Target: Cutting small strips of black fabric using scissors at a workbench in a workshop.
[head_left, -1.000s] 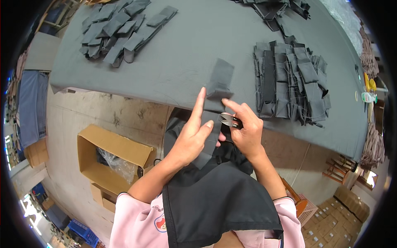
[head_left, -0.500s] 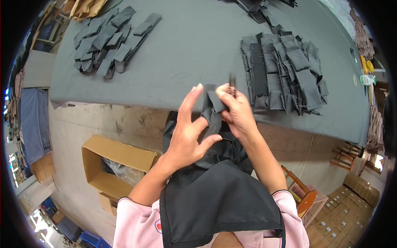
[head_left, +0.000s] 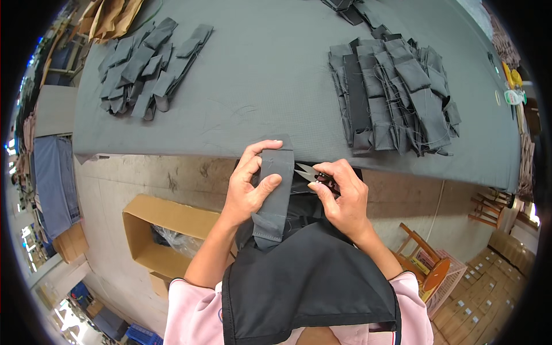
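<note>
My left hand [head_left: 250, 183] is closed on a dark grey sewn fabric strip [head_left: 274, 201], thumb on its face and fingers at its left edge and top. The strip hangs lengthwise over my lap, its lower end showing a stitched line. In my right hand [head_left: 347, 198] is a pair of thread snips [head_left: 319, 176], small and dark with pale blades. The blades point left, parted, close to the strip's right edge. Whether they touch any thread is too small to tell.
On the grey-covered table [head_left: 253, 75] lie a left pile of grey strips [head_left: 141, 69] and a right pile of strips [head_left: 397, 95] with loose threads. A cardboard box [head_left: 167, 210] stands on the floor at left, a wooden stool [head_left: 428, 264] at right.
The strip, bunched between both hands before, now hangs flat from my left hand. My right hand has come down and the snips, earlier pointing up and blurred, now point left at its edge.
</note>
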`<state>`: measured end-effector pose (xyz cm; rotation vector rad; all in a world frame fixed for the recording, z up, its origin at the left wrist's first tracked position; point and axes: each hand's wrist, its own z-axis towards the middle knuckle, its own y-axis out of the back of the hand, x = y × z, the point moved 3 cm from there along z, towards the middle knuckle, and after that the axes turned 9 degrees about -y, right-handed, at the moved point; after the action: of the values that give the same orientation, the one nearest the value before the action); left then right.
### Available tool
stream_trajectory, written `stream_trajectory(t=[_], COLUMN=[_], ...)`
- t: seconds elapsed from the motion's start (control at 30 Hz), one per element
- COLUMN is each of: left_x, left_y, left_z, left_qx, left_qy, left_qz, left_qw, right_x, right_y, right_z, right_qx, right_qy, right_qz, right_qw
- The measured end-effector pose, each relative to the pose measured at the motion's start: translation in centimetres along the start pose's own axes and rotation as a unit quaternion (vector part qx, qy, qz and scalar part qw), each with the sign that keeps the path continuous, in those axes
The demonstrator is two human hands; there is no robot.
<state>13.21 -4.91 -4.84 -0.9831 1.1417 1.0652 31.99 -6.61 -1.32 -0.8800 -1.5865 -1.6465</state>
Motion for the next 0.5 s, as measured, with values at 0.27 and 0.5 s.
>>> stream_trajectory(t=[0.27, 0.5], left_x=[-0.15, -0.08], left_y=[-0.25, -0.02], left_z=[0.09, 0.13], left_qx=[0.034, 0.038], left_qy=[-0.063, -0.066], left_qz=[0.053, 0.041], left_qw=[0.996, 0.996], right_x=[0.25, -0.29], right_y=[-0.12, 0.22], right_z=[0.81, 0.17], right_qx=[0.012, 0.002], right_qy=[0.046, -0.027], right_qz=[0.008, 0.056], right_qw=[0.999, 0.998])
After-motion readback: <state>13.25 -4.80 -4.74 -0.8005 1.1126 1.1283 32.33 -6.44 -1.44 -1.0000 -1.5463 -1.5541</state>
